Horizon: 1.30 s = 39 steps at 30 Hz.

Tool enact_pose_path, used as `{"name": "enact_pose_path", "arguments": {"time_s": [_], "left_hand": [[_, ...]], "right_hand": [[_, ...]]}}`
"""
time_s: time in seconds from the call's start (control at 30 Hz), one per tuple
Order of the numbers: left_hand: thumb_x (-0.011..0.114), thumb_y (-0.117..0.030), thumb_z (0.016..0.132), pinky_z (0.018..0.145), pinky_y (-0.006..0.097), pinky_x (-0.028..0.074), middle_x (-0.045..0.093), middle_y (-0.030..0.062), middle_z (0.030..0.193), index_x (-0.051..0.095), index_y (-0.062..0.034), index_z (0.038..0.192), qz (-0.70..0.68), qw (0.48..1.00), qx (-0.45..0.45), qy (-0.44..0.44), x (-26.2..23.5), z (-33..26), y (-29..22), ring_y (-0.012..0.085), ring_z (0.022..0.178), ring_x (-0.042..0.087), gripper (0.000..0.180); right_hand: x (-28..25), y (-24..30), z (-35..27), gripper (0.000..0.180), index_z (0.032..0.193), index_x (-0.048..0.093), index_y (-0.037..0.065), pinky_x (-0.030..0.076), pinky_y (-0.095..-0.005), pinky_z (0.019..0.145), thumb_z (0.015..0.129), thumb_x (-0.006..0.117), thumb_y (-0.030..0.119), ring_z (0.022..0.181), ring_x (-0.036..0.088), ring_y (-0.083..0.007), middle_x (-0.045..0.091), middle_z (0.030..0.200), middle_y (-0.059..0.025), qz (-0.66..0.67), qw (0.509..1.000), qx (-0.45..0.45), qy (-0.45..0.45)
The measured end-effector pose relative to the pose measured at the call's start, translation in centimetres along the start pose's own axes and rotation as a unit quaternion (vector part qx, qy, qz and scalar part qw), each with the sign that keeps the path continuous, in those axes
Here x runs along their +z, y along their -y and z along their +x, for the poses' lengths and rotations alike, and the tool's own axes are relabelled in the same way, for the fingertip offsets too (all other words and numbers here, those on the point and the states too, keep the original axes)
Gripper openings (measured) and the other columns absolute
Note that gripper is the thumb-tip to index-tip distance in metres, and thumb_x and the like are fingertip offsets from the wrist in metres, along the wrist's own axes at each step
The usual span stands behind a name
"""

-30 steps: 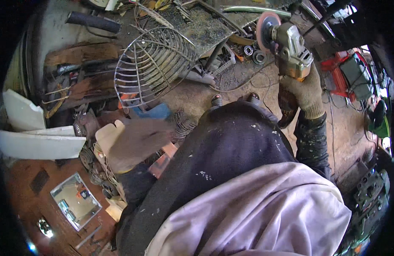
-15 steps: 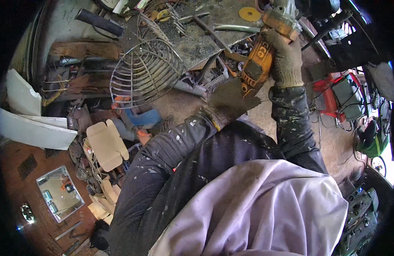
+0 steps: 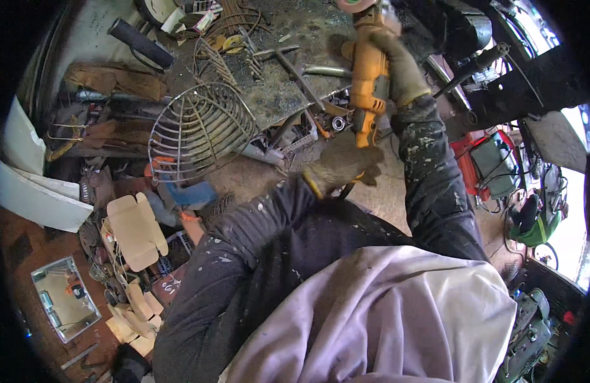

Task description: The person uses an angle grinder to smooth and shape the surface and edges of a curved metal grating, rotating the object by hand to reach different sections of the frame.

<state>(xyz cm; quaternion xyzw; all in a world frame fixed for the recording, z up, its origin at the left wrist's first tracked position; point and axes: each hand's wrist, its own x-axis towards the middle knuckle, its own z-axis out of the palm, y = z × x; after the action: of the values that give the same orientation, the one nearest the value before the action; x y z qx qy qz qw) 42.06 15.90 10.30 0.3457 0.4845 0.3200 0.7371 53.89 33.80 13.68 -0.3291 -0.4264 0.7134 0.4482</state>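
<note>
My right hand (image 3: 400, 67), in a worn work glove, is shut on the body of a yellow angle grinder (image 3: 368, 83) held up near the top of the view. The grinder's disc end points away from me and is cut off by the picture's edge. My left hand (image 3: 340, 167), also gloved, is curled shut right under the grinder's tail end, where a black cable (image 3: 343, 191) comes out below the glove. Both dark, paint-speckled sleeves reach up from my body.
A round wire fan guard (image 3: 199, 131) leans on a cluttered metal bench (image 3: 276, 89) with rods and scrap. A red welding machine (image 3: 493, 166) stands on the right. Cardboard pieces (image 3: 138, 230), white panels (image 3: 33, 191) and a mirror (image 3: 65, 297) lie left.
The grinder has risen and swung so its yellow body now runs lengthwise away from me. My left hand has come up from below to the grinder's tail end.
</note>
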Motion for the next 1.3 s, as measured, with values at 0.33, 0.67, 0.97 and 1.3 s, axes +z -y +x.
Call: {"name": "enact_pose_path", "arguments": {"time_s": [0.33,0.67,0.97,1.3], "left_hand": [[0.066,-0.041,0.092,0.075,0.044,0.060,0.071,0.0220,0.096,0.057,-0.0010,0.125,0.199,0.952,0.048,-0.227,1.9,6.8,-3.4,0.0368,0.085,0.073,0.052],[0.074,-0.010,0.092,0.079,0.037,0.057,0.069,0.0110,0.096,0.063,-0.0009,0.111,0.265,0.789,0.361,-0.421,-4.7,-12.6,-3.1,0.0220,0.089,0.068,0.023],[0.079,-0.024,0.090,0.084,0.035,0.056,0.066,0.0087,0.108,0.055,0.0016,0.128,0.212,0.570,0.189,-0.771,-19.3,-19.6,6.3,0.0192,0.103,0.065,0.052],[0.072,-0.030,0.097,0.077,0.034,0.059,0.068,0.0123,0.120,0.063,-0.0024,0.128,-0.204,0.758,0.241,-0.571,-26.3,-17.5,6.3,0.0212,0.099,0.069,0.043]], "right_hand": [[-3.2,-0.6,10.3,0.047,0.127,0.065,0.011,0.058,-0.0380,0.083,0.085,0.077,0.029,0.096,0.071,-0.0257,0.071,0.113,-0.0161,-0.685,0.694,-0.087,0.203],[-5.1,-2.5,17.7,0.051,0.133,0.065,0.015,0.054,-0.0422,0.097,0.084,0.076,0.019,0.115,0.066,-0.0349,0.067,0.129,-0.0163,-0.773,0.494,-0.189,0.351],[-9.9,-5.3,23.3,0.032,0.130,0.069,0.021,0.057,-0.0414,0.089,0.098,0.062,0.022,0.105,0.069,-0.0343,0.069,0.123,-0.0145,-0.674,0.694,-0.022,0.252],[-6.9,-2.0,20.1,0.034,0.130,0.068,0.016,0.056,-0.0460,0.090,0.098,0.061,0.026,0.106,0.068,-0.0404,0.069,0.119,-0.0229,-0.846,0.430,-0.137,0.284]]}}
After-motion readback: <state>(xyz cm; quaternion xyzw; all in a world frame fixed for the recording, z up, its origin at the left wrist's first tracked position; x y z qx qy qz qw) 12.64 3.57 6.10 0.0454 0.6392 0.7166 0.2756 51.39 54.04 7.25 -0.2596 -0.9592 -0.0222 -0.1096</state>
